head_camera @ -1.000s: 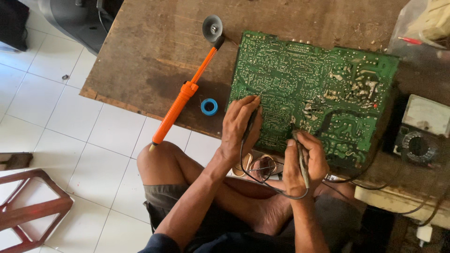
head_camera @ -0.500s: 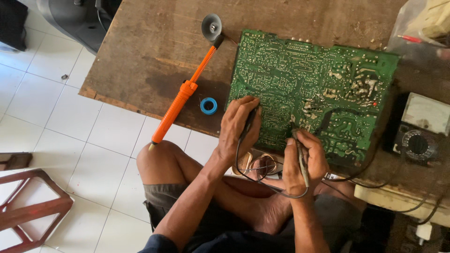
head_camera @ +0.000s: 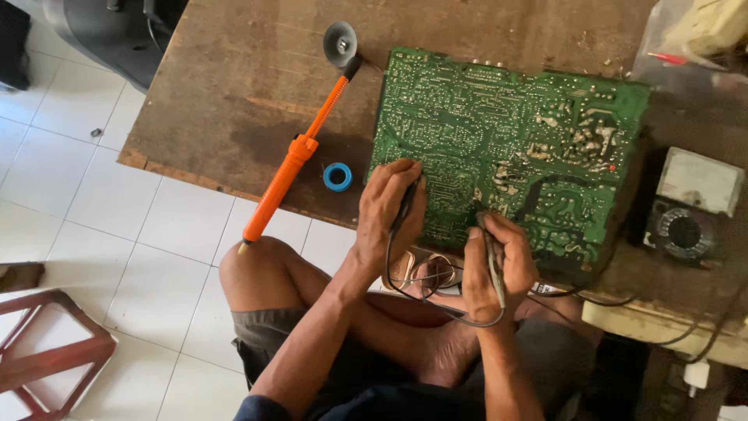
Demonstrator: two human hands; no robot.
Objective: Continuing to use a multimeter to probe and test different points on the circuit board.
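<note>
With each hand's fingers pinching a thin probe, left hand (head_camera: 387, 204) and right hand (head_camera: 499, 261), a tip could slip on the green board (head_camera: 506, 132) and bridge two joints, as the meter (head_camera: 689, 206) sits at 3 o'clock, outside the gaze.

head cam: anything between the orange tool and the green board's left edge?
Yes. In the head view a small blue ring lies on the wooden table, between the orange tool and the green circuit board, touching neither.

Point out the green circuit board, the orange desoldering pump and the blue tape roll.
green circuit board (head_camera: 506, 148), head view, bare upper middle.
orange desoldering pump (head_camera: 290, 165), head view, thick barrel.
blue tape roll (head_camera: 337, 177), head view, ring's edge.
</note>
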